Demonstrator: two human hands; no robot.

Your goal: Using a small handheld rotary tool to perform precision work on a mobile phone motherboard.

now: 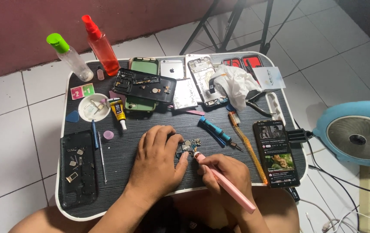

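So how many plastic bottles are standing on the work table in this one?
2. The clear bottle with a green cap stands at the table's far left corner; the red bottle with a red spray top stands just to its right. The small glue tube lying nearby is not counted.

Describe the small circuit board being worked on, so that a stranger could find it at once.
Start at the black ribbed tray table and look at its front middle, where both hands meet. The left hand pins the board down, and the pink tool in the right hand touches it. It is the only bare dark board with tiny metal parts lying between the fingers.
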